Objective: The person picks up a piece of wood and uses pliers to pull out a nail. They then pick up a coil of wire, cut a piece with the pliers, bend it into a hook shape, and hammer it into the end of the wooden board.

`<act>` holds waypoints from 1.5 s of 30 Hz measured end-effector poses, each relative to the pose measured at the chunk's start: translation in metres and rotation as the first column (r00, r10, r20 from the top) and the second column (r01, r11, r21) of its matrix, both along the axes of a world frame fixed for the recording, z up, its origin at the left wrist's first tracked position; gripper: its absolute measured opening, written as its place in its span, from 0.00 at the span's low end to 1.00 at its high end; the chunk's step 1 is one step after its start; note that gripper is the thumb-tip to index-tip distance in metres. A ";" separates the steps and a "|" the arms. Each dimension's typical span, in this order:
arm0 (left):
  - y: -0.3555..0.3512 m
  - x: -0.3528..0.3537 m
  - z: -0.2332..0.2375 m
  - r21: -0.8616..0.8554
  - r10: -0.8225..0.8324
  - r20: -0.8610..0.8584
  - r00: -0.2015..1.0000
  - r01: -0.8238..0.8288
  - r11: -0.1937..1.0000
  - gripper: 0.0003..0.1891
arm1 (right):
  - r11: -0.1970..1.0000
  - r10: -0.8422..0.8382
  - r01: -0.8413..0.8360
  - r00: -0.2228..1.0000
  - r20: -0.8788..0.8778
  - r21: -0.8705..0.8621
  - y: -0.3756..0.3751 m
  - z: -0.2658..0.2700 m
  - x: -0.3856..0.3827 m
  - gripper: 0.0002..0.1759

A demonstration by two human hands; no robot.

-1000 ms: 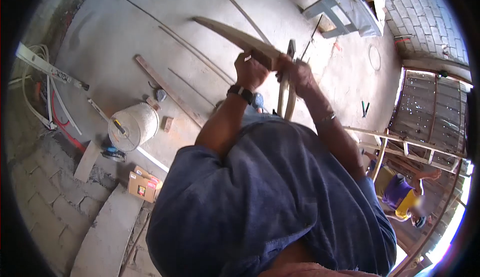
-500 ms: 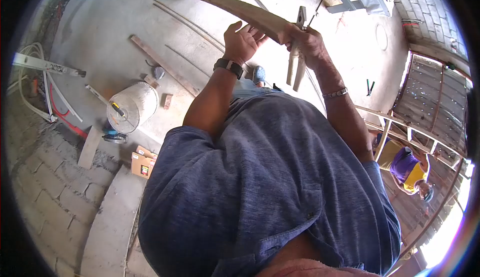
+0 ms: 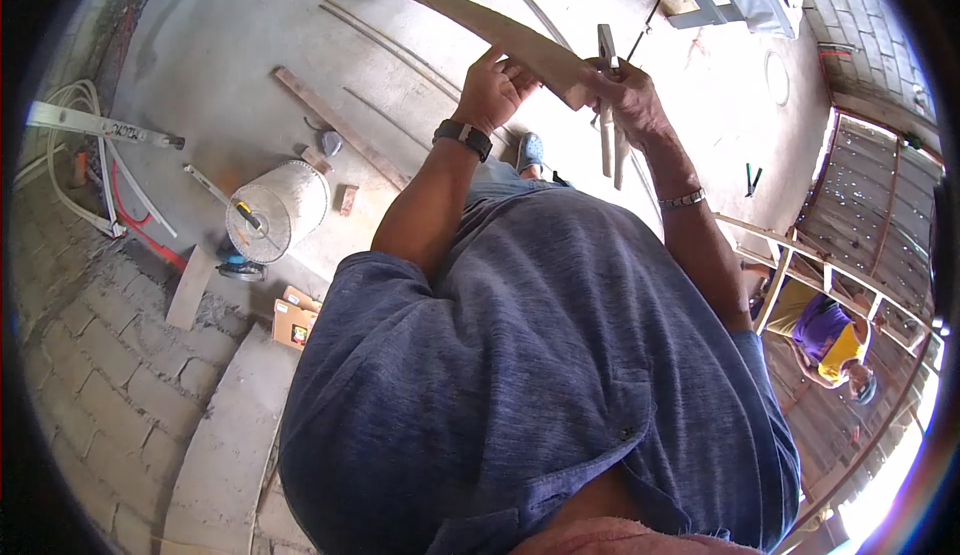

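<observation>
My right hand is closed around the near end of a long wooden board that narrows toward its far end at upper left. The same hand also holds a pair of pliers; the head sticks up above the fingers and two pale handles hang below. My left hand, with a black watch at the wrist, is at the board's lower edge. Its fingers are apart and partly bent, the tips seeming to touch the wood. Part of the pliers is hidden behind the right hand.
A white bucket with a yellow-handled tool on top stands at left, beside a blue power tool. A wood strip and thin rods lie on the floor. Cardboard boxes are lower left. Another person is beyond a wooden frame.
My left hand has turned and its fingers have come up against the board's edge. The pliers in my right hand now hang more upright. The view has shifted slightly.
</observation>
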State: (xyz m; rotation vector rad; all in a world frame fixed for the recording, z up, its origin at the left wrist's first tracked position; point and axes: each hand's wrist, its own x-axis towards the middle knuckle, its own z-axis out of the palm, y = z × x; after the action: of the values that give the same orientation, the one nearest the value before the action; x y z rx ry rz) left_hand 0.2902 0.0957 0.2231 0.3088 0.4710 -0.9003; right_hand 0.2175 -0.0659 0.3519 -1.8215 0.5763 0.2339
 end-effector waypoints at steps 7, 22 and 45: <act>-0.001 0.000 -0.002 0.026 0.042 0.100 0.994 -0.045 0.999 0.18 | 0.997 0.072 -0.074 0.996 -0.046 -0.035 -0.003 0.001 -0.002 0.32; -0.002 0.038 -0.047 0.110 -0.125 0.135 0.983 0.110 0.988 0.19 | 0.756 0.471 -0.438 0.880 -0.060 -0.487 0.039 0.022 -0.008 0.18; -0.174 -0.089 0.078 0.334 -0.487 0.309 0.817 0.386 0.860 0.25 | 0.958 -0.028 0.194 0.794 0.608 -0.209 -0.121 0.136 -0.167 0.30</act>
State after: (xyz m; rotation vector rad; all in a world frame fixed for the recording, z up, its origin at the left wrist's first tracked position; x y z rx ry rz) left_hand 0.2012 -0.0778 0.3008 0.8473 0.1429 -1.2000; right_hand 0.0503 -0.1873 0.4876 -1.9688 0.2623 -0.5226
